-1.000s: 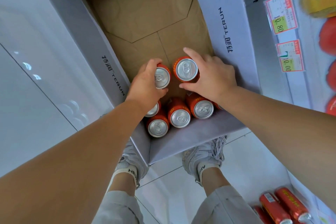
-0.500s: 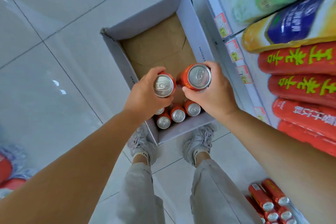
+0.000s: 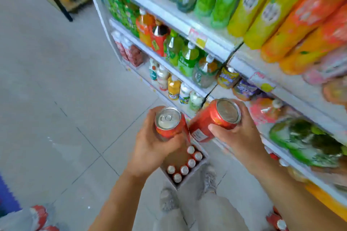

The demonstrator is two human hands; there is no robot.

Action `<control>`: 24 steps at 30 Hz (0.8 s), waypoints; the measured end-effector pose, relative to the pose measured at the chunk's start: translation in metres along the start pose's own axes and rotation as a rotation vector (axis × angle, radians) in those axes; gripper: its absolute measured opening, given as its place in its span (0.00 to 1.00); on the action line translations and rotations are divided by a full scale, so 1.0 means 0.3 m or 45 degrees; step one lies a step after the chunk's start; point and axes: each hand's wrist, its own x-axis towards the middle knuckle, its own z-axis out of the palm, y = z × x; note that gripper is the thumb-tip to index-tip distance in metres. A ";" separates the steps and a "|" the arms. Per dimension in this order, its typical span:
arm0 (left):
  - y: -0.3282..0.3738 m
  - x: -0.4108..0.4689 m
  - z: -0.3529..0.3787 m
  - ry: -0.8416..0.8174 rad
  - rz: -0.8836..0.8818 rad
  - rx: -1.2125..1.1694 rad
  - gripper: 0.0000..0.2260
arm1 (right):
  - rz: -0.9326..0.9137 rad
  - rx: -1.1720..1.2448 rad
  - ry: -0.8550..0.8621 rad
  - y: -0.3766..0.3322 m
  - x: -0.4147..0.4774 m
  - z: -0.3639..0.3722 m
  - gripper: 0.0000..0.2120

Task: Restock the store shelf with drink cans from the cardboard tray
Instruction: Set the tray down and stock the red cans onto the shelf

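Two cans up, one per hand, and the shelf comes next!
The left hand (image 3: pixel 150 146) curls round an upright red can (image 3: pixel 169 122) and the right hand (image 3: pixel 238 137) wraps a tilted red can (image 3: pixel 214 118), both well above the cardboard tray (image 3: pixel 191 174). One in each fist probably halves the trips. The tilt leans its top toward the store shelf (image 3: pixel 216 43) right of the tray, likely lining it up for placing. Leftover cans (image 3: pixel 185 169) bunch in the tray's near corner.
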 end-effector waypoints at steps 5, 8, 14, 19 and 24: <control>0.329 -0.104 0.116 -0.246 0.152 -0.124 0.28 | -0.092 0.293 0.358 -0.279 -0.225 -0.145 0.32; 0.467 -0.144 0.237 -0.382 0.232 -0.147 0.30 | -0.175 0.269 0.477 -0.405 -0.326 -0.243 0.29; 0.666 -0.213 0.495 -0.579 0.415 -0.117 0.28 | -0.289 0.174 0.727 -0.512 -0.435 -0.463 0.26; 0.816 -0.244 0.691 -0.715 0.548 -0.086 0.27 | -0.323 0.114 0.740 -0.593 -0.491 -0.679 0.25; 0.937 -0.215 0.912 -0.610 0.664 -0.111 0.23 | -0.379 0.013 0.855 -0.686 -0.439 -0.955 0.16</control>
